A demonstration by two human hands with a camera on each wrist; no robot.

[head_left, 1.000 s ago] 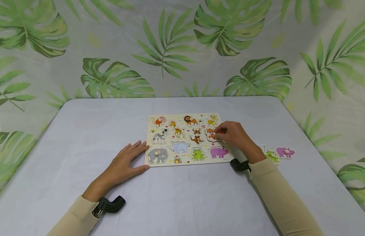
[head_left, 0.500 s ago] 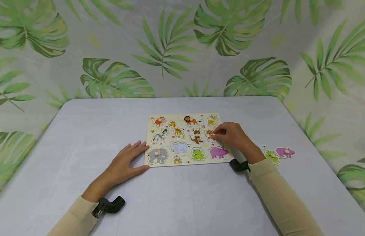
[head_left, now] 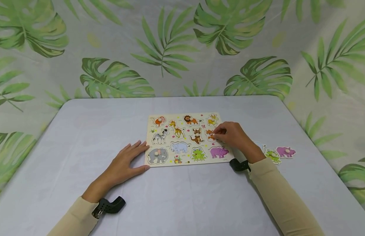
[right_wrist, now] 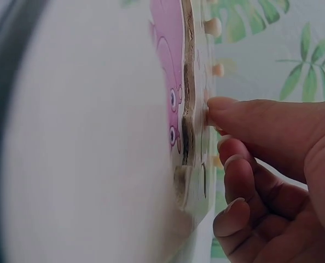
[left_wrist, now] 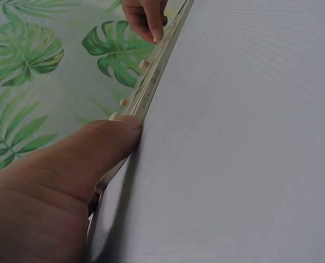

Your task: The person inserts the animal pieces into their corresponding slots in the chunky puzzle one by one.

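Observation:
A wooden animal puzzle board [head_left: 173,116] lies on the white table. My right hand [head_left: 235,136] pinches an orange animal puzzle piece [head_left: 209,134] by its knob, with the piece sitting at its recess on the board's right side. Fingertips partly cover it, so its exact animal is unclear. In the right wrist view, thumb and forefinger of the right hand [right_wrist: 283,159] meet at the board's face. Spread fingers of my left hand [head_left: 123,165] touch the board's left edge. The left wrist view shows that thumb [left_wrist: 113,137] against the edge.
Loose pieces lie right of the board: a purple hippo [head_left: 286,152], a green frog [head_left: 273,157] and a pale blue one [head_left: 260,145] partly behind the right arm. Several knobbed pieces, such as the elephant [head_left: 157,156], sit in the board. A leaf-print cloth [head_left: 182,49] hangs behind.
The orange piece, slightly raised and off its outline a second ago, now lies flatter at its recess. My right hand shifted only slightly; the left hand has kept its place.

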